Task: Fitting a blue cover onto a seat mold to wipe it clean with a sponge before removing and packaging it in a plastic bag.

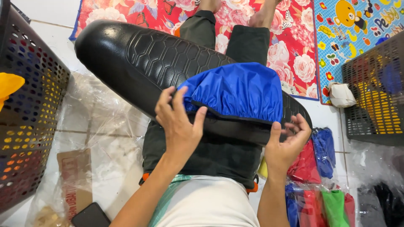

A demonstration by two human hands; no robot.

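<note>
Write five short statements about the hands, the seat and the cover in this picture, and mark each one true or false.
1. A blue cover sits over one end of the black seat. True.
2. The left hand touches the cover's elastic edge. True.
3. The right hand holds a pair of scissors. False: it holds no tool; its fingers curl at the seat's end, beside the cover's edge.
4. The seat lies flat on the floor tiles. False: it rests across the person's lap.
5. The cover wraps the whole seat. False: most of the seat, with its hexagon pattern, is bare.
</note>
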